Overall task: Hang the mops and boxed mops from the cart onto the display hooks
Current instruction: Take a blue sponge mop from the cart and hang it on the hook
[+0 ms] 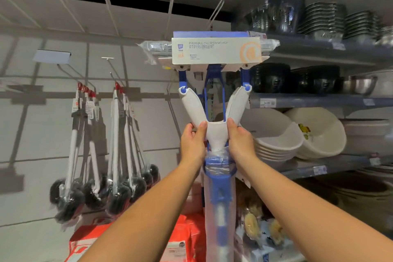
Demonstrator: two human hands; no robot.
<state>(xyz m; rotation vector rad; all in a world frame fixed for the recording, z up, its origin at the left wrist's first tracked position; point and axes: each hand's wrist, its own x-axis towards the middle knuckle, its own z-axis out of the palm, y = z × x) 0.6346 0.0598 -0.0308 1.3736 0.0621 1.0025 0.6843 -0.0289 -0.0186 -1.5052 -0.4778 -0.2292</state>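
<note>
Head view: my left hand and right hand both clamp the white yoke of the sponge mop, raised upright. Above them, its card sleeve reads "FOLDABLE PVA SPONGE MOP"; smaller print is unreadable.

The white card sleeve on the head of the mop carries the grey words "FOLDABLE PVA SPONGE MOP", with a line of Chinese characters under them and a large orange "@" sign near its right edge. A price tag on the front edge of a shelf seems to read "14.00". The other labels are too blurred to read.
</note>
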